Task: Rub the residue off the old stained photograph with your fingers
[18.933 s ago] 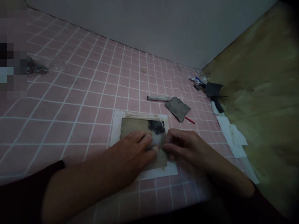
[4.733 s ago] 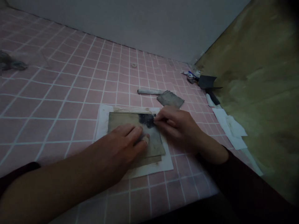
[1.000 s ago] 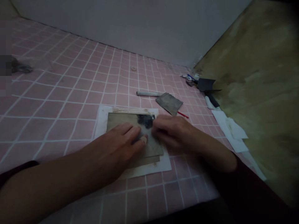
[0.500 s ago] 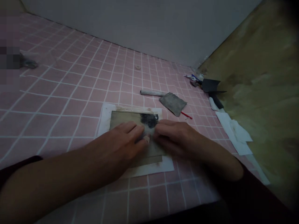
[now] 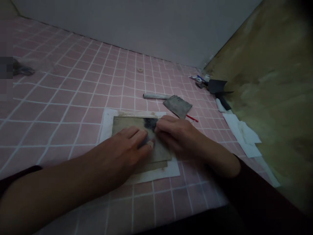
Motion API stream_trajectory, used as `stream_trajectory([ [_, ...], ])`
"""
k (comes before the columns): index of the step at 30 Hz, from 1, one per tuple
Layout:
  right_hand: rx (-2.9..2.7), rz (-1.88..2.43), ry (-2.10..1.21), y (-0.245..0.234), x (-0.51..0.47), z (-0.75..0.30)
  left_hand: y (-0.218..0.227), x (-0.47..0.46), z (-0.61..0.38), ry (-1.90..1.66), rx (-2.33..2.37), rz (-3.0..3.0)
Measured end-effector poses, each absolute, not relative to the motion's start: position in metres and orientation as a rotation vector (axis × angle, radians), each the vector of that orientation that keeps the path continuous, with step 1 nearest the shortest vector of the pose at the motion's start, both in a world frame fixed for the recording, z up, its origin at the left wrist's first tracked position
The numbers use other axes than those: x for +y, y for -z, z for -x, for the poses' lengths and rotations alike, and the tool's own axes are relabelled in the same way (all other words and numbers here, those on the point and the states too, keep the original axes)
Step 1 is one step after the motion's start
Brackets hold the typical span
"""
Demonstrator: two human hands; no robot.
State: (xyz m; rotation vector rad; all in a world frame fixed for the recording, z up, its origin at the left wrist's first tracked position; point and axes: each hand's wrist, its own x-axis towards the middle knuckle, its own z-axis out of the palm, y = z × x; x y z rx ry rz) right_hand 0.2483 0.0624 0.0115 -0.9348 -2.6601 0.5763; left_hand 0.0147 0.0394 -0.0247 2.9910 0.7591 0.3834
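- Pressing down on the brown sheet (image 5: 126,124), the left hand (image 5: 122,150) is lying flat with its fingers stretched out and slightly fanned.
- The right hand (image 5: 174,135) is bunching its fingertips at the sheet's dark patch (image 5: 149,123); whether they are pinching anything cannot be told.
- The sheet is lying on white paper (image 5: 107,120) on the pink tiled surface (image 5: 61,107), with a grey scrap (image 5: 177,106) and a metal rod (image 5: 155,96) resting just beyond.

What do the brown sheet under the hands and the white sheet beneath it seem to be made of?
The brown sheet looks like thin matt paper or card, stained, with a black smudge. The white sheet is likely plain matt paper: flat, thin, edges discoloured.
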Motion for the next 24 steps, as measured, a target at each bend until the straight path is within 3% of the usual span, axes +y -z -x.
stream_trajectory([
  [4, -2.777, 0.904, -0.879, -0.02, 0.057, -0.251, 0.023, 0.039, -0.015, -0.347, 0.722, -2.998],
  [10, -2.645, 0.938, -0.56, -0.01, 0.064, -0.25, 0.024, 0.039, -0.013, -0.37, 0.758, -3.002],
  [15, -2.752, 0.905, -0.814, -0.017, 0.058, -0.251, 0.024, 0.039, -0.014, -0.355, 0.724, -2.997],
  [21, -2.66, 0.95, -0.569, -0.01, 0.059, -0.248, 0.024, 0.039, -0.014, -0.386, 0.762, -2.986],
  [24, -2.743, 0.91, -0.766, -0.018, 0.057, -0.25, 0.025, 0.039, -0.014, -0.363, 0.735, -2.987],
])
